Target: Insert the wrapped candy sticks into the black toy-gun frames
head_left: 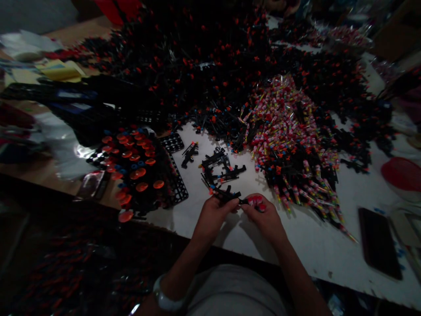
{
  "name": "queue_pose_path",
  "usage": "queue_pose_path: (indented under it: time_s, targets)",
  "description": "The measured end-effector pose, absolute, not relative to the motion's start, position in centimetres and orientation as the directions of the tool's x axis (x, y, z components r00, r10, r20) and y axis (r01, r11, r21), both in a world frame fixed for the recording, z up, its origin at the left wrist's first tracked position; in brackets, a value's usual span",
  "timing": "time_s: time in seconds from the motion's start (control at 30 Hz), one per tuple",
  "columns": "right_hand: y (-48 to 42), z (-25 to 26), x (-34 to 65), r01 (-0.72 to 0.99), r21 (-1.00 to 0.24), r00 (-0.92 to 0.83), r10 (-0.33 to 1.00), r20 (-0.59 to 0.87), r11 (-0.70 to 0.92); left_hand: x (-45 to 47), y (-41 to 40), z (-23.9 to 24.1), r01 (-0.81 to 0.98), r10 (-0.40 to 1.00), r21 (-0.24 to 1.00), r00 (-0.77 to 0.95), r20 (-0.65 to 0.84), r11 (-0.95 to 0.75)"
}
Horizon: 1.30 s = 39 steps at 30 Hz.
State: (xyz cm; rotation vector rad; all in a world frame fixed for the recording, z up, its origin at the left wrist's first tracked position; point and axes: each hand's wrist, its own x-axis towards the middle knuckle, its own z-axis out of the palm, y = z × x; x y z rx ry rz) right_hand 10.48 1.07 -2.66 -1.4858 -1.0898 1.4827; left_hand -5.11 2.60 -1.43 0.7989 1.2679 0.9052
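Note:
Both my hands meet over the white table's (305, 245) front part. My left hand (213, 215) is closed on a small black toy gun (226, 195). My right hand (263, 215) is closed too, pinching the gun's end, with small red pieces (257, 202) showing in its fingers. Just beyond lie several more black toy guns (220, 169), loose on the table. A white watch band (164, 298) is on my left wrist.
A huge heap of black toy guns with orange tips (210, 57) fills the back. A pile of striped candy sticks (289, 131) lies to the right. Orange suction darts on black frames (138, 166) sit at left. A dark phone (378, 241) and a red lid (403, 173) are at right.

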Motion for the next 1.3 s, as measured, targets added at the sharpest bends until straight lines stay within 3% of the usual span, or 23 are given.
queue_pose_path:
  time_s: [0.23,0.53,0.63,1.1,1.3]
  targets:
    - [0.8,-2.2,11.3,0.223,-0.949,0.016,0.974,-0.226,-0.224,-4.6,2.7,-1.0,-0.154,0.895,0.883,0.036,-0.444,0.444]
    - [0.5,-3.0,10.5,0.23,-0.955,0.031,0.982,-0.184,-0.186,-4.2,2.5,-1.8,-0.171,0.896,0.883,0.001,-0.444,0.437]
    - [0.7,-3.0,10.9,0.304,-0.945,0.079,0.991,-0.105,-0.124,-4.2,2.5,-1.7,-0.19,0.892,0.876,-0.001,-0.452,0.444]
    - [0.9,-4.1,11.3,0.451,-0.872,-0.016,0.979,0.205,0.189,-3.7,2.4,-1.0,-0.236,0.887,0.862,0.0,-0.462,0.449]
    - [0.7,-4.8,11.2,0.522,-0.754,-0.129,0.911,0.393,0.399,-3.7,2.6,-2.0,-0.207,0.888,0.871,-0.022,-0.46,0.446]
